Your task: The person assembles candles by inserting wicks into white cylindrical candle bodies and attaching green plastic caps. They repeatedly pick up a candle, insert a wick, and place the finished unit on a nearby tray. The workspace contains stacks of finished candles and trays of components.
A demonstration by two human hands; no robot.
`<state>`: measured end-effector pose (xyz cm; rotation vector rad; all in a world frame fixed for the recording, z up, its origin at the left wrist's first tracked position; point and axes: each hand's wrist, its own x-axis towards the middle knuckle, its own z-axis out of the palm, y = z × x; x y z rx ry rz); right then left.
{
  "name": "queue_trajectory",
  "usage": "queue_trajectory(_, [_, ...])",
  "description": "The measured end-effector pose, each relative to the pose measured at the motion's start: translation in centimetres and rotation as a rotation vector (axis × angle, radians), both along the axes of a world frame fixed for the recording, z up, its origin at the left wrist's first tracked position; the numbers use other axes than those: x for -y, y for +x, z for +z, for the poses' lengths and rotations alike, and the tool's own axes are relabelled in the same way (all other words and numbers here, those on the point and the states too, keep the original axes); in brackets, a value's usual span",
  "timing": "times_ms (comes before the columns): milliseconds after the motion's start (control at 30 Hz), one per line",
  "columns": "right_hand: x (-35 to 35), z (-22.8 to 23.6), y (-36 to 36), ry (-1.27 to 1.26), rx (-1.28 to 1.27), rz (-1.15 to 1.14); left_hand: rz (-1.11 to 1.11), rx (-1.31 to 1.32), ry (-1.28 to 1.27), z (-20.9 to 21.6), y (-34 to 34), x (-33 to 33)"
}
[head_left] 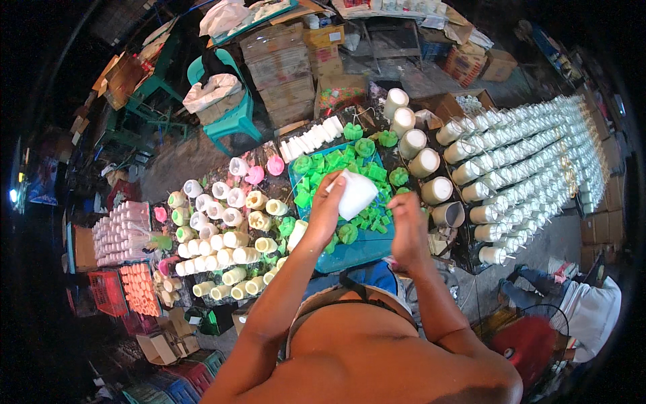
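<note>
My left hand (324, 214) grips a smooth white piece (358, 195), roughly block-shaped with rounded corners; it looks like wax, though I cannot be sure. It is held above a blue tray (316, 259) heaped with bright green pieces (331, 161), some flat and angular. Rounded green flower-like shapes (348, 233) lie among them and around the tray. Just right of the white piece, my right hand (408, 232) is raised over the tray's right side with its fingers curled together. Whatever they may pinch is too small to make out.
Pale cups and cylinders (225, 256) crowd the table's left. Large white cylinders (424, 161) stand right of the tray; beyond them are rows of white candles (511, 168). Farther off are a teal chair (232, 124) and stacked cartons (279, 67). Another person (589, 313) is at the lower right.
</note>
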<state>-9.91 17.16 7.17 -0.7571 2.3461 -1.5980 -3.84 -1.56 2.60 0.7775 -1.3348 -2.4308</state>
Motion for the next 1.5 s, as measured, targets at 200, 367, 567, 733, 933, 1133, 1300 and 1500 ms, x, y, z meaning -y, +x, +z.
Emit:
queue_trajectory(200, [1.8, 3.0, -2.7, -0.141, -0.213, 0.062, -0.291, -0.166, -0.58, 3.4, 2.2, -0.4])
queue_trajectory(367, [2.3, 4.1, -2.4, -0.089, -0.329, 0.12, -0.274, -0.321, -0.729, 5.7, 3.4, -2.6])
queue_trajectory(567, [1.6, 4.9, -0.7, -0.069, -0.035, 0.177, -0.266, -0.253, -0.751, 4.9, 3.0, -3.1])
queue_trajectory(733, [0.4, 6.1, -0.1, 0.109, -0.621, 0.132, -0.183, -0.202, -0.755, 5.5, 2.8, -5.0])
queue_trajectory(933, [0.0, 6.1, 0.0, 0.286, -0.748, 0.166, -0.16, -0.128, -0.536, 4.8, 2.1, -5.3])
queue_trajectory(1133, [0.4, 6.1, 0.4, 0.095, -0.759, 0.13, 0.019, -0.164, -0.763, 2.3, 1.0, -5.2])
queue_trajectory(1300, [1.4, 4.5, -0.2, 0.003, -0.647, 0.184, -0.024, -0.13, -1.037, 0.9, 0.6, -4.5])
queue_trajectory(1500, [2.8, 4.6, -1.1, -0.01, -0.639, 0.275, -0.036, -0.115, -1.039, 1.4, 0.1, -4.4])
